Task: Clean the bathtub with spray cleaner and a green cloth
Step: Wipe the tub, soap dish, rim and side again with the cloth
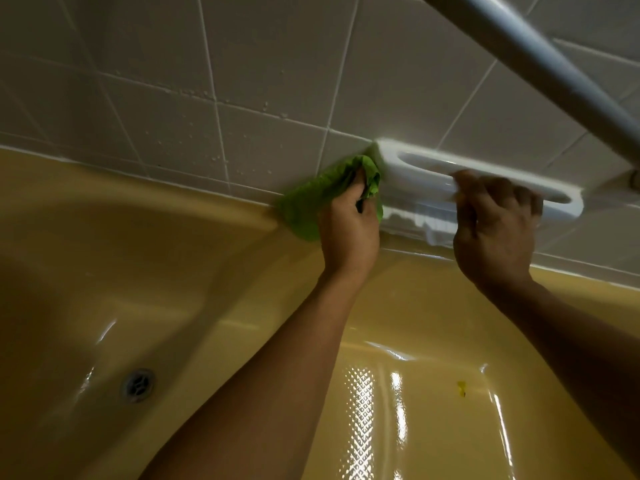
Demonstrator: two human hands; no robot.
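Head view, looking down into yellow bathtub (pixel 138 244).

L hand (pixel 348 223): fingers curled round a bunched green cloth (pixel 311 202), thumb side up. The cloth is pressed where the tub's far rim meets the tiled wall (pixel 242 81). Its upper edge touches the left end of the white grab handle (pixel 415 166); its lower part hangs over the rim.

R hand (pixel 495 233): fingers hooked over the handle's front bar, just right of centre, back of hand toward camera. The grip looks closed; fingertips are hidden behind the bar.

Hands apart, both forearms stretched across the tub.

Other obs:
- water droplets on tiles left of cloth
- round drain (pixel 138 384) in tub floor, lower left
- embossed strip (pixel 360 427) on floor, shiny/wet-looking
- small yellow speck (pixel 461 389) right of strip — can't tell what it is
- grey metal bar (pixel 519 46) runs diagonally across upper right, blurred.
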